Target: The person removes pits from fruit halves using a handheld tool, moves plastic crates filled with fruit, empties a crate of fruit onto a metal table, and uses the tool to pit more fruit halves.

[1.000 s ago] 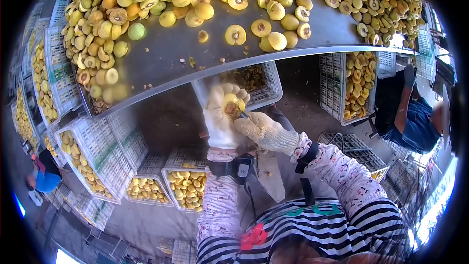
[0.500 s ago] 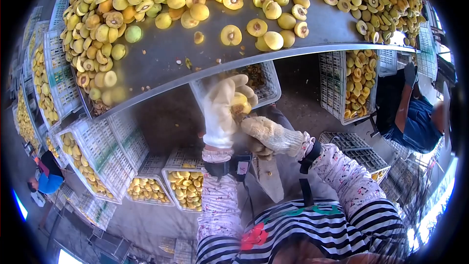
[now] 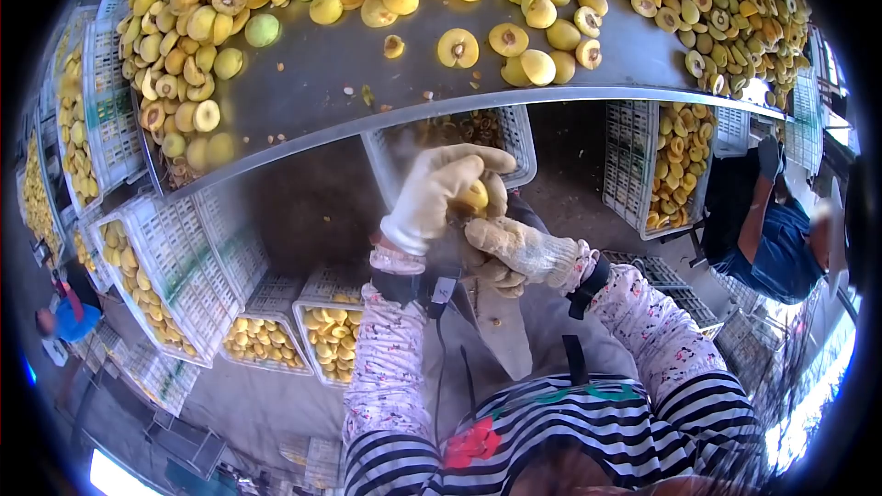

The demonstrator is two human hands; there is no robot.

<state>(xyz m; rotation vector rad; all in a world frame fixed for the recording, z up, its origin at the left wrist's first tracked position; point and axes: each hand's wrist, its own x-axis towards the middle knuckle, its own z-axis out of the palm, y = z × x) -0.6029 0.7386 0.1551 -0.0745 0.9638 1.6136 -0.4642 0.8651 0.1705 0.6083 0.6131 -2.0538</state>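
My left hand (image 3: 446, 191), in a pale work glove, curls its fingers round a yellow peach (image 3: 474, 196), which is partly hidden by the glove. Close beside it, just below and to the right, is my right hand (image 3: 522, 253) in a knitted glove. Its fingers are folded and its thumb points toward the peach. Whatever the right hand grips is hidden. Beyond both hands, under the table edge, stands a white plastic crate (image 3: 520, 142) with dark scraps in it.
A metal table (image 3: 322, 73) carries heaped peach halves (image 3: 193, 28). Crates of peaches stand at the lower left (image 3: 175, 276) and right (image 3: 629, 165). A co-worker in dark blue (image 3: 781, 248) sits at right; another person in blue (image 3: 78, 317) is far left.
My left hand has turned, its fingers now bending over the peach toward the right. My right hand has shifted slightly right and stays close by. The view has moved a little.
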